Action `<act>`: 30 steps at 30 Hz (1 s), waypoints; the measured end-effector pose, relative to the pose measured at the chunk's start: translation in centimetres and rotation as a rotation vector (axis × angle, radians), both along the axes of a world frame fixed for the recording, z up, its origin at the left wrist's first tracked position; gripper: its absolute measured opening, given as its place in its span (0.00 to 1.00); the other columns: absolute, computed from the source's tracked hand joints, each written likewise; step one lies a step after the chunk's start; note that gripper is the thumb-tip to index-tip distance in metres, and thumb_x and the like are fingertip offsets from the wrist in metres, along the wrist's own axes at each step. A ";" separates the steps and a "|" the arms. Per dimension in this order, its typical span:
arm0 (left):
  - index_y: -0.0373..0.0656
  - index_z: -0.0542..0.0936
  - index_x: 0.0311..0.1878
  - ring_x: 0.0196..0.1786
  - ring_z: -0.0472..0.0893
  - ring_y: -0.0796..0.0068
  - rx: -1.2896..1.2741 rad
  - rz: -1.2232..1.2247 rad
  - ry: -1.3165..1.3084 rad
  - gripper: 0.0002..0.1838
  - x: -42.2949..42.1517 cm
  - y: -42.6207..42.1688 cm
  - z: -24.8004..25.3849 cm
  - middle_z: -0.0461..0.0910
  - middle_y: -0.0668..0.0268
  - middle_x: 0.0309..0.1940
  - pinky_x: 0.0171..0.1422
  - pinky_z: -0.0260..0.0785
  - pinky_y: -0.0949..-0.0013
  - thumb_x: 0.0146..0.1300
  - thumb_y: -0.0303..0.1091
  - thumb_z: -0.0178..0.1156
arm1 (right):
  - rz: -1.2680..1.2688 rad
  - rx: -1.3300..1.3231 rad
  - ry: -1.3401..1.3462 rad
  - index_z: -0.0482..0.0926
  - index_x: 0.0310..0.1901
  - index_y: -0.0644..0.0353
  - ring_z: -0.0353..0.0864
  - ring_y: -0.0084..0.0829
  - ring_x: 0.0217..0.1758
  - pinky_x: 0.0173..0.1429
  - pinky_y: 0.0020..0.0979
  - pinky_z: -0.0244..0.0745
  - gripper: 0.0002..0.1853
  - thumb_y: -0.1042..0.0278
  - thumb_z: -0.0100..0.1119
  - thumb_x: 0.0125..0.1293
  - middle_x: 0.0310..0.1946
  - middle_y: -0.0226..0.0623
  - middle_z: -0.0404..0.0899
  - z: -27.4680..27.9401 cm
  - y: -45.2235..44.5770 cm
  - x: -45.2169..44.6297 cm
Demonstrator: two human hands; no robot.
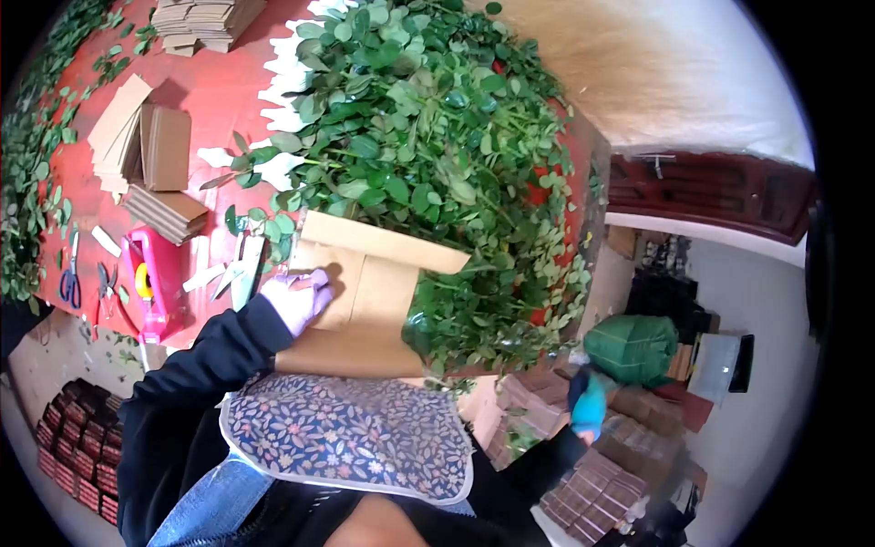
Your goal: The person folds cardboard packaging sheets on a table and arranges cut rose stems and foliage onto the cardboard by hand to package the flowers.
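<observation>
My left hand (299, 299), in a pale lilac glove, lies at the left edge of a folded brown cardboard sheet (378, 290), its fingers curled against it. The sheet has a raised flap at the top and partly covers leafy green stems (401, 137) heaped on the red table. Out to the right, beyond the table's edge, is my right hand (590, 410) in a teal glove. It is blurred, near stacked brown bundles (592, 488), and its fingers cannot be made out. White-sleeved stem bundles (283, 169) lie above the left hand.
On the red table (241, 100) are cardboard pieces (166, 150), a pink tape dispenser (157, 283), scissors (71, 278) and red-handled pliers (109, 296). A green wrapped bundle (631, 349) is at right. A floral apron (351, 433) covers my lap.
</observation>
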State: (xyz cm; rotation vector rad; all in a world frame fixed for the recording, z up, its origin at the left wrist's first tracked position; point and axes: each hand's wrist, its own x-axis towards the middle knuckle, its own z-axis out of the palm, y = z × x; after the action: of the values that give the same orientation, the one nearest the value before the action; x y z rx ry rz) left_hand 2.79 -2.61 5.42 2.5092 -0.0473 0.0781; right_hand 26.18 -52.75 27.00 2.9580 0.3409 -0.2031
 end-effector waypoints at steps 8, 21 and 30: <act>0.49 0.81 0.53 0.45 0.85 0.59 0.010 0.004 -0.002 0.17 0.5 -0.1 1.4 0.80 0.61 0.54 0.46 0.80 0.60 0.59 0.27 0.60 | 0.533 0.998 0.653 0.79 0.59 0.65 0.83 0.28 0.49 0.53 0.29 0.77 0.19 0.80 0.57 0.67 0.50 0.40 0.85 -4.2 31.8 6.6; 0.47 0.79 0.53 0.43 0.82 0.61 -0.072 0.091 0.099 0.18 0.1 -1.5 -0.6 0.76 0.61 0.47 0.44 0.78 0.62 0.58 0.27 0.59 | 1.310 0.159 0.359 0.79 0.47 0.57 0.84 0.50 0.38 0.43 0.50 0.77 0.13 0.61 0.60 0.64 0.35 0.49 0.83 -23.5 51.7 5.7; 0.48 0.76 0.53 0.36 0.82 0.57 -0.096 0.157 0.046 0.14 -0.1 -2.0 -2.0 0.77 0.59 0.38 0.39 0.77 0.58 0.63 0.33 0.57 | 1.087 0.749 0.553 0.79 0.53 0.59 0.83 0.47 0.43 0.45 0.42 0.77 0.14 0.72 0.56 0.66 0.41 0.46 0.82 -16.7 48.1 7.2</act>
State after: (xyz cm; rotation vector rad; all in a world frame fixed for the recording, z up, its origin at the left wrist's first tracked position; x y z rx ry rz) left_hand 2.74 -4.65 3.39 2.4137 0.1683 0.0845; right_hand 33.38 -4.64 10.29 2.6879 2.3904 -0.8607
